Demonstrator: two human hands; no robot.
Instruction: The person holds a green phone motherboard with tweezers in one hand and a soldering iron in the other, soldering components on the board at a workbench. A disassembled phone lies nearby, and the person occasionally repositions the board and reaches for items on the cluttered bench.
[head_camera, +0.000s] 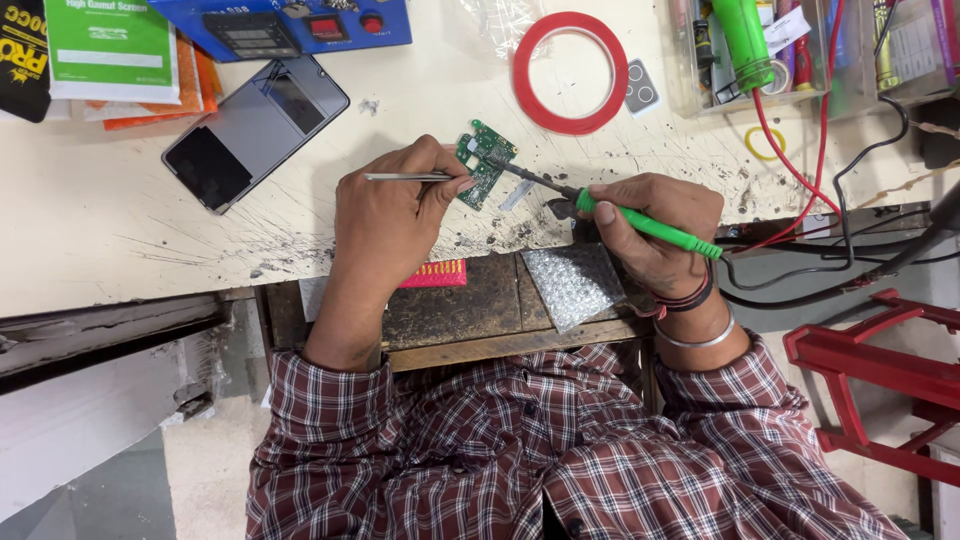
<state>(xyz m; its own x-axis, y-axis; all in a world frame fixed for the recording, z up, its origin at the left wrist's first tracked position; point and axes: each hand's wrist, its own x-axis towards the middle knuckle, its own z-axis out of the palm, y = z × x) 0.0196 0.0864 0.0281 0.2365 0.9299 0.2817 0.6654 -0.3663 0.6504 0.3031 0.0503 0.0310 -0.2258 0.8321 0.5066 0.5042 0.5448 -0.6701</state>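
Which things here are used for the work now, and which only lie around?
In use: left hand with tweezers, green circuit board, right hand with green-handled soldering iron.

Lying about: folding phone, red tape ring, bubble wrap.

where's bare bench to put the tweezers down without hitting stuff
The widest bare patch is the worn benchtop left of the left hand, below the dark phone. A smaller gap lies between the phone and the red tape roll. It is crowded around the circuit board and the cables on the right.

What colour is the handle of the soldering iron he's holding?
Bright green, seen in the head view: the soldering iron is in the right hand.
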